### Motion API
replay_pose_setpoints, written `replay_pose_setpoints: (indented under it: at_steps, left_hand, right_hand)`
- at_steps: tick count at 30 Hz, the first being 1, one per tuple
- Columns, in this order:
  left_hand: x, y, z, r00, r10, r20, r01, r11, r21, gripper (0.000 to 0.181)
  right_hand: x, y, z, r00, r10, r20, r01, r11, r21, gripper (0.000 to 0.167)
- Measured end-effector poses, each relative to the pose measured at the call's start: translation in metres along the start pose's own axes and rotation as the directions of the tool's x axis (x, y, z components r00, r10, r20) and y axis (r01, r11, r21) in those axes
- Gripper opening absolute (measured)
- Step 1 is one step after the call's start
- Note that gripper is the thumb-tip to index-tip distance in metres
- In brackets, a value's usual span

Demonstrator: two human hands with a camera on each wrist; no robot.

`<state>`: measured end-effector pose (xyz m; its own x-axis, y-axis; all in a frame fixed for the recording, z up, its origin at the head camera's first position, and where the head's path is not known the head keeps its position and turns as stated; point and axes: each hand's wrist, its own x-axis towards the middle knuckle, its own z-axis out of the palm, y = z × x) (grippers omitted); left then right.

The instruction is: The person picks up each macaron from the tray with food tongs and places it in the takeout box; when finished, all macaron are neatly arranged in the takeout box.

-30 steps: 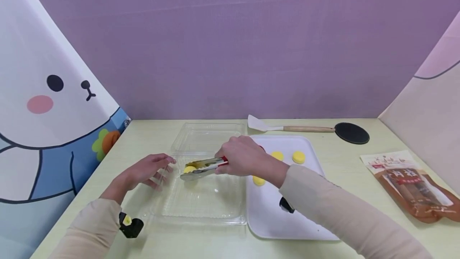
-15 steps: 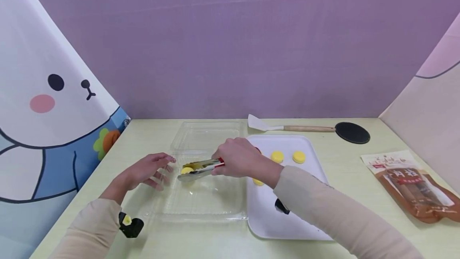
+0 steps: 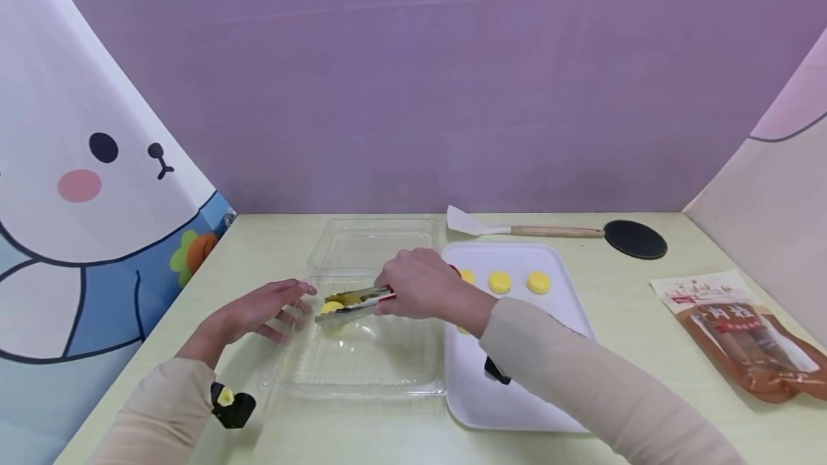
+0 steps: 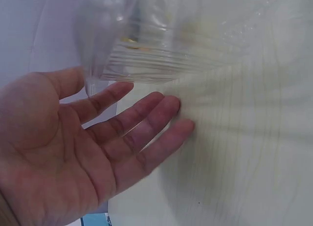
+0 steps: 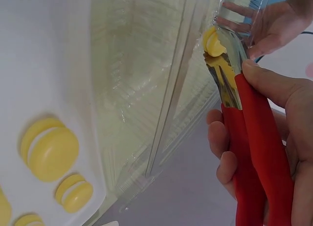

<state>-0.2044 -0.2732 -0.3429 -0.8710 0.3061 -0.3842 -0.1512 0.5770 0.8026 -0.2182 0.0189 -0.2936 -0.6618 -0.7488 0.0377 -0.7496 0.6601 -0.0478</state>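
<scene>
My right hand [image 3: 420, 282] grips red-handled metal tongs [image 5: 254, 138], the thumb on one handle and the fingers around the other. At their tips is a yellow macaron [image 5: 213, 41], at the left side of a clear plastic clamshell box [image 3: 368, 361]. Whether the macaron touches the box floor is hard to tell. My left hand [image 3: 258, 311] lies at the box's left wall. In the left wrist view its fingers [image 4: 151, 147] are spread, holding nothing; the thumb and index finger reach the plastic edge.
Right of the box, a white tray [image 3: 510, 400] bears several yellow macarons [image 3: 499, 281], partly hidden by my right arm. Behind it lie a white spatula [image 3: 517, 229] and a black round disc [image 3: 636, 239]. A brown food packet [image 3: 736, 329] lies at the far right.
My right hand has shifted slightly left with the tongs and the macaron, closer to the box's left wall. My left hand has stayed nearly still.
</scene>
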Motion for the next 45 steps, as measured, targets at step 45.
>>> replay_pose_setpoints:
  at_steps: [45]
  left_hand:
    - [0.004, 0.000, 0.001, 0.998, -0.067, -0.021, 0.067, 0.998, 0.011, 0.056]
  right_hand:
    - [-0.047, 0.035, -0.025, 0.995, 0.082, -0.052, -0.072, 0.983, 0.167, 0.053]
